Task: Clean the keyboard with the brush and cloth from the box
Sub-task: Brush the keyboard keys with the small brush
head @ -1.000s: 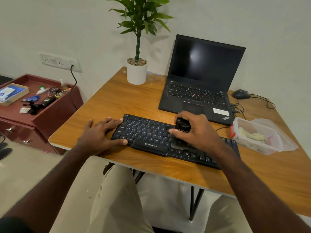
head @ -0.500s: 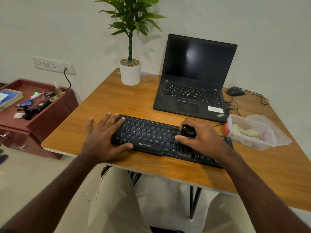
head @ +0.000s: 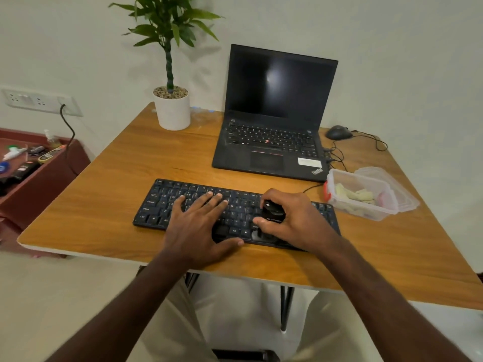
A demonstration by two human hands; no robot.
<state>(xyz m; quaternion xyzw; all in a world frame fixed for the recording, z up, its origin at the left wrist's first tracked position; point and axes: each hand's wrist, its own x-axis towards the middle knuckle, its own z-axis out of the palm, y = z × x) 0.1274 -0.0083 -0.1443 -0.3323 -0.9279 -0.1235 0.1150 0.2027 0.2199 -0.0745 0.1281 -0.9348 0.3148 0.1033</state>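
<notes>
My left hand (head: 200,226) has slid right since half a second ago: it was at the left end of the flat black keyboard (head: 167,202), and now it lies over the middle keys, palm down, fingers spread flat, gripping nothing, thumb at the near edge. My right hand (head: 292,218) has stayed on the right half, curled around the small black brush (head: 273,212), pressing it down onto the keys. The keyboard sits near the front edge of the orange-brown wooden table (head: 104,205).

The white lettering on the brush is too small to read, and my left hand now covers the keyboard's front label. The open black laptop (head: 274,126) behind it reads "ThinkPad" on its near right corner, beside a white sticker I cannot read.

To the right stands the clear plastic box (head: 363,197), open, with the pale yellow-green cloth (head: 352,194) inside and its lid leaning at the far side.
</notes>
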